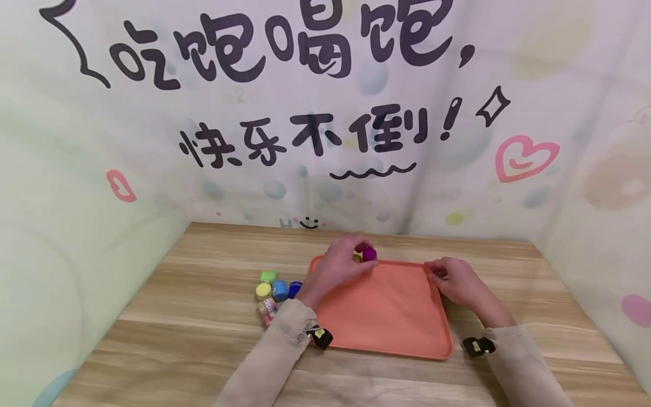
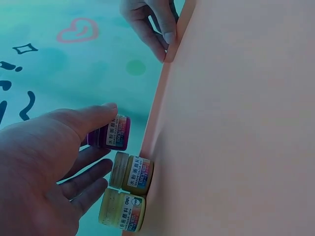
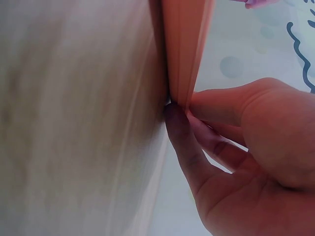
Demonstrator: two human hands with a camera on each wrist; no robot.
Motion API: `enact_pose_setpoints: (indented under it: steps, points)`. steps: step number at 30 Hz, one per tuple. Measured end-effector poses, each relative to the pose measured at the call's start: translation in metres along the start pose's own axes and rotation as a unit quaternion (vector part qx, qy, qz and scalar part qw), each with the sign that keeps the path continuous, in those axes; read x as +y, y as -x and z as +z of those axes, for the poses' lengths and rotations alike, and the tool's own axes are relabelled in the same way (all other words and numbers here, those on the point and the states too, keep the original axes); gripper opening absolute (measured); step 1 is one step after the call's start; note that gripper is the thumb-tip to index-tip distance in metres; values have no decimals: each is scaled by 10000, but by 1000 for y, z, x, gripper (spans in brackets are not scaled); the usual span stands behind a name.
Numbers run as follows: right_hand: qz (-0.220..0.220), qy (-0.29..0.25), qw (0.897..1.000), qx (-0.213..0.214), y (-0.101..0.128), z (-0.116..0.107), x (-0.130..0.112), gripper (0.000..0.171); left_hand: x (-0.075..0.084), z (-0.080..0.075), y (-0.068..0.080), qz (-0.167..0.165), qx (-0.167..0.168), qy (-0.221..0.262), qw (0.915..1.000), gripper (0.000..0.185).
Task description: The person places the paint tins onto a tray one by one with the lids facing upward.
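Note:
My left hand [image 1: 342, 263] reaches over the back edge of the orange tray [image 1: 386, 316]. Its thumb and index finger pinch a small purple paint jar [image 2: 117, 133], close to the tray's back rim. Just below that jar in the left wrist view are an ochre paint jar [image 2: 138, 173] and a yellowish one [image 2: 125, 210], both against the tray's edge and near the other fingers. At the tray's back right corner, my right hand [image 1: 455, 280] pinches the rim. The right wrist view shows thumb and fingertips on the orange edge [image 3: 184, 54].
Left of the tray, several paint jars stand grouped: green [image 1: 268, 276], yellow [image 1: 263, 291], light blue [image 1: 280, 290] and dark blue [image 1: 295, 289]. Another with a white label [image 1: 267, 307] is nearer me, partly behind my left sleeve. A printed cloth wall [image 1: 315, 198] borders the wooden table [image 1: 193, 316].

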State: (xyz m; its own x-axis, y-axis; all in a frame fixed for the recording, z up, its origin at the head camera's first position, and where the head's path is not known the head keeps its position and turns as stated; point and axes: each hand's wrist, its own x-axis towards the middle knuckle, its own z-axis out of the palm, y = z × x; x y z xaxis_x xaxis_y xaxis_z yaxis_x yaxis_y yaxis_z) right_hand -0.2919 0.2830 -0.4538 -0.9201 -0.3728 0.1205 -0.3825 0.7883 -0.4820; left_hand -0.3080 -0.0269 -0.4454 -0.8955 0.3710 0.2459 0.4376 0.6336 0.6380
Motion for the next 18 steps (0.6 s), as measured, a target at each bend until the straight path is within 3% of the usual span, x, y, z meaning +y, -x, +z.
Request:
enact_pose_setpoints:
  steps: [7,18]
  points:
    - [-13,73,10000,3,2,-1,0,28,2,1,-1,-93,-264,-237,9993,31]
    - [-74,58,9999,57,1,-2,-1,28,0,5,-5,-171,-341,-662,9971,34]
